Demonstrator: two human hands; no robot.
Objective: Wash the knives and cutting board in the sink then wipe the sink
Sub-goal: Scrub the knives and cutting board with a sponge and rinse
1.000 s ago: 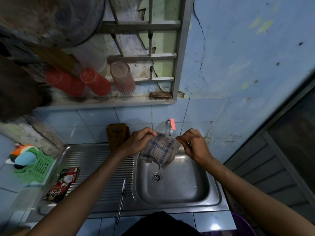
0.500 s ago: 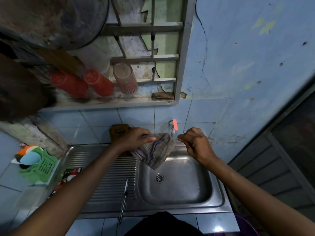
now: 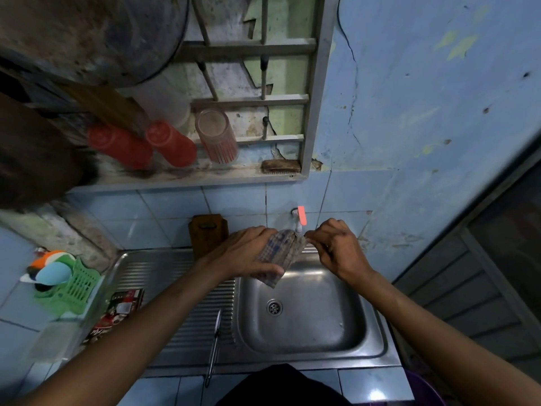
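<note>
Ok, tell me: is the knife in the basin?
No, the knife lies on the drainboard, left of the basin.

Up at 12 o'clock there's a barred window frame (image 3: 257, 49) with peeling paint behind it, and on the ledge (image 3: 187, 179) under it two red cups (image 3: 143, 145) lying tipped over next to a ribbed pinkish clear cup (image 3: 216, 136) upside down. A little scrub brush (image 3: 280, 166) sits at the ledge's right end. Over at 9 o'clock a green plastic basket (image 3: 73, 287) holds some colourful stuff, blurry, can't tell what. Just below it toward 8 o'clock is a red printed packet (image 3: 117, 313) lying flat. Big grimy round pan (image 3: 87, 33) hangs at 11 o'clock. Cracked blue wall (image 3: 424, 98) fills 1 to 2 o'clock, and a purple rim (image 3: 424, 389) peeks in at 5.
</note>
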